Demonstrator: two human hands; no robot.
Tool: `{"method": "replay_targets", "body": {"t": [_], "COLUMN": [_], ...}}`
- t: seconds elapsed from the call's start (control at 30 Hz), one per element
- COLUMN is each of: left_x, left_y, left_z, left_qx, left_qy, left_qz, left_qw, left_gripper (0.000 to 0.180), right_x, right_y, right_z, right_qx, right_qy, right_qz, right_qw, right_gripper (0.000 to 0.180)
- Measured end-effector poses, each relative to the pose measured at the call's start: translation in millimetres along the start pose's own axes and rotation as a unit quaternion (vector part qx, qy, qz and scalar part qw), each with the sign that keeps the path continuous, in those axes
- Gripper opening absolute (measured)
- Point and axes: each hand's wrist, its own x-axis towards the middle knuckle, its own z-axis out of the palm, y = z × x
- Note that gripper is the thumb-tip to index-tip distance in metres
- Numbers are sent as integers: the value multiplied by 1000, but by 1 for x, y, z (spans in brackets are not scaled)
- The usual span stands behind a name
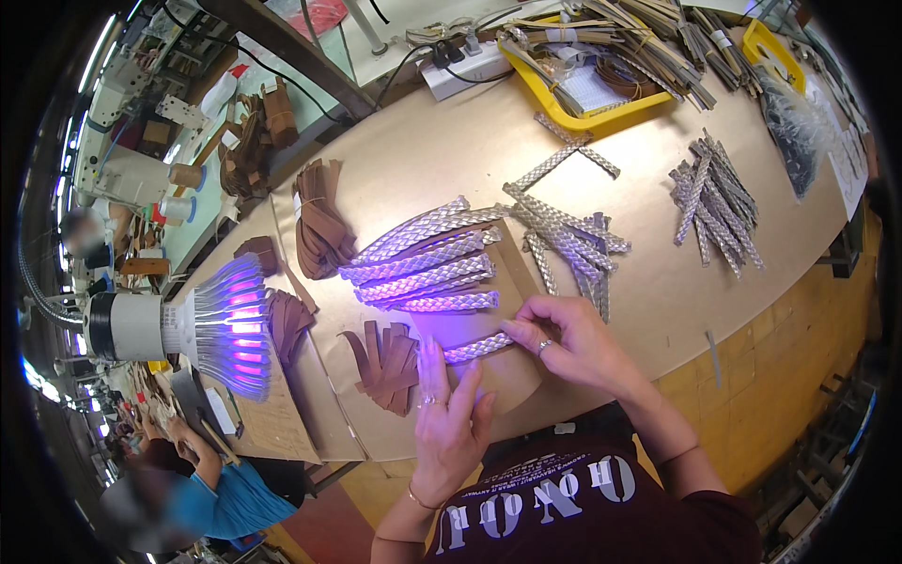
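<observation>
Two bare hands are working at the near edge of a tan tabletop [648, 282], both pressing on a single silver braided strip [479, 348] that is lying under violet light. The left hand [449, 414] is lying flat with its fingers stretched out and together, its grip released, the fingertips resting on the left end of the strip; a ring is showing on one finger and a thin bracelet on the wrist. The right hand [573, 343] is curling over the strip's right end, its fingertips pinching that end against the brown paper sheet [512, 273] underneath, a ring on one finger too.

Just beyond both hands, a fanned row of silver braided strips [427, 263] is lying side by side on the same paper, glowing purple. Beyond the right hand, a looser heap of braided strips [568, 240] is lying, and farther to the right of it a second bundle [714, 202] is lying well apart. Just left of the left hand, a small heap of brown leather pieces [385, 362] is sitting, with a banded bunch of brown leather strips [319, 221] farther off beyond it. Far left of the left hand, a finned lamp [221, 324] is shining violet toward the work. At the far edge of the tabletop, a yellow tray [601, 115] is holding more strips, beside a white power strip [465, 70].
</observation>
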Motion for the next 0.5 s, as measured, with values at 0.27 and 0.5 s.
{"method": "replay_targets", "body": {"t": [0.27,0.5], "left_x": [0,-1], "left_y": [-2,-2], "left_z": [-1,-2], "left_qx": [-9,-2], "left_qy": [-6,-18], "left_qz": [3,1], "left_qw": [1000,1000], "left_gripper": [45,47], "right_x": [-18,-17], "right_y": [-7,3], "right_z": [4,8], "right_qx": [-133,-9], "right_qy": [63,17], "right_qz": [-102,-9], "right_qw": [984,1000], "right_gripper": [18,17]}}
